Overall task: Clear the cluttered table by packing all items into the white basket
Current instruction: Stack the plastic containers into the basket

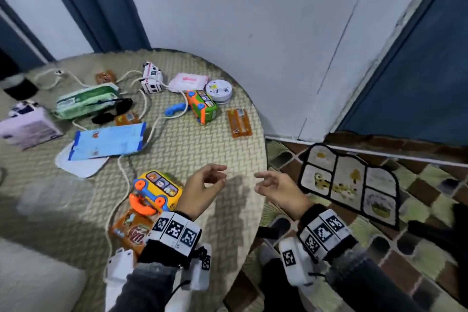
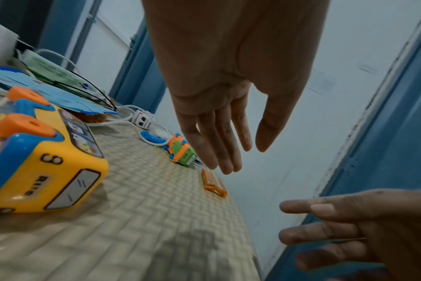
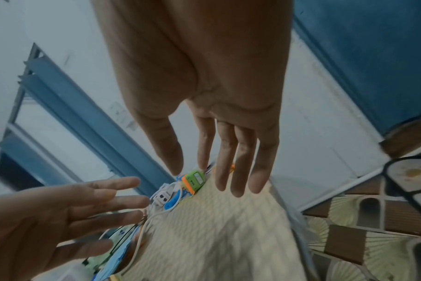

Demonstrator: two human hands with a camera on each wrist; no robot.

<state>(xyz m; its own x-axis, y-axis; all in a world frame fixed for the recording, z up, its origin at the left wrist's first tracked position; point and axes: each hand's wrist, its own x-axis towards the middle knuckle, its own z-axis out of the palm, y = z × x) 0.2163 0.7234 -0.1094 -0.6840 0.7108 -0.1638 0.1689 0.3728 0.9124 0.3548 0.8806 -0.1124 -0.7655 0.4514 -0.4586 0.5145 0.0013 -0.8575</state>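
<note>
My left hand [image 1: 217, 176] hovers empty over the table's near right part, fingers relaxed; in the left wrist view its fingers [image 2: 219, 152] are straight. My right hand [image 1: 263, 181] hangs empty just past the table's right edge, fingers loose. A yellow toy bus [image 1: 155, 191] lies just left of my left wrist, with an orange snack packet [image 1: 130, 230] below it. A green and orange toy bus [image 1: 202, 106], an orange packet [image 1: 239, 123], a round white detector [image 1: 219, 91], a pink wipes pack [image 1: 187, 81] and a white toy vehicle [image 1: 152, 78] lie farther back. No white basket is in view.
A white cord [image 1: 152, 132] snakes across the round woven-cloth table [image 1: 202, 159]. At the left lie a blue booklet [image 1: 109, 142], black sunglasses [image 1: 114, 110], a green pack [image 1: 86, 101] and a lilac box [image 1: 27, 129]. A picture mat [image 1: 349, 182] lies on the patterned floor at the right.
</note>
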